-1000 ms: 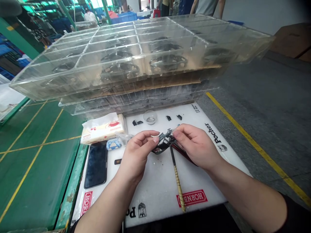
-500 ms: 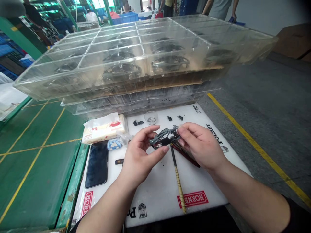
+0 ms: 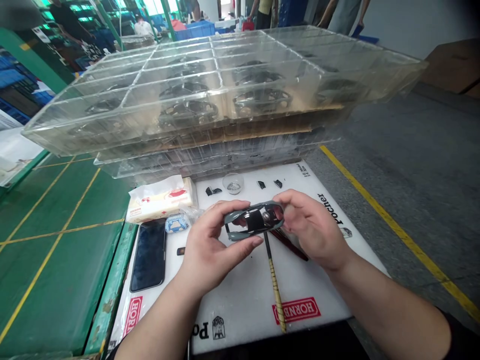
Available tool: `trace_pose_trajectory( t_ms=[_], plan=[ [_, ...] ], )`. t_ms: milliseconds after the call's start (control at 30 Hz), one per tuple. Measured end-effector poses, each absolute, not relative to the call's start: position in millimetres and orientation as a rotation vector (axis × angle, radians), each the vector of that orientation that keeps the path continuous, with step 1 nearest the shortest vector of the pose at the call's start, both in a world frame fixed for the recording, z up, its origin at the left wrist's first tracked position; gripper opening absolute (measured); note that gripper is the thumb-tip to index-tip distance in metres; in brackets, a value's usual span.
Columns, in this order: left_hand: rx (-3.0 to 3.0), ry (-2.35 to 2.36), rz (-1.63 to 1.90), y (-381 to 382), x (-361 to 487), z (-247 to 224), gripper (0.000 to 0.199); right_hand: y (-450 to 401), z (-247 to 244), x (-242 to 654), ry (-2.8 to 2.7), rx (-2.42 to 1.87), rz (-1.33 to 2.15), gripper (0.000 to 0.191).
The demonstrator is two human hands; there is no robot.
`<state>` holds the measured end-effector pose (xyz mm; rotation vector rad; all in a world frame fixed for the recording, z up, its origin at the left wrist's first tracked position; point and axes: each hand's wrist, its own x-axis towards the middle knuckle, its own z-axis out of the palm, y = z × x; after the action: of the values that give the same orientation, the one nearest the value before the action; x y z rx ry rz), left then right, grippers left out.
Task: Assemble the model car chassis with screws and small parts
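Phone [image 3: 148,255]: dark, lying flat on the white surface [image 3: 240,310], far left.
Tissue pack [image 3: 161,199]: just above the phone.
Left hand [image 3: 213,250]: grip closed, holding the model car shell from the left.
Model car shell [image 3: 254,220]: grey-green, between both hands, held above the surface.
Right hand [image 3: 315,227]: grip closed on the shell's right end.
Slim gold-handled tool [image 3: 275,290]: lying below the shell, untouched.
Step in hand: seemingly a close check of the shell, turned in both hands.
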<state>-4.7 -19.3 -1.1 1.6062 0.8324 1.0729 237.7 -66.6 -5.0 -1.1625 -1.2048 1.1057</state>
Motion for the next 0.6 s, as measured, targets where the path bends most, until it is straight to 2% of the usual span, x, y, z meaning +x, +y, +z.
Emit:
trace_pose_trajectory(
  t_ms=[100,200,600],
  plan=[
    [1.497,0.713,0.980,-17,-11,5,0.057,-68,0,241,-1.502,-1.168,0.749,0.075],
    [1.501,0.644,0.878,-13,-17,12,0.055,-67,1,243,-1.690,-1.070,0.514,0.068],
    [1.622,0.602,0.695,-1,-25,19,0.053,-68,-6,238,-1.877,-1.086,0.593,0.052]
  ],
)
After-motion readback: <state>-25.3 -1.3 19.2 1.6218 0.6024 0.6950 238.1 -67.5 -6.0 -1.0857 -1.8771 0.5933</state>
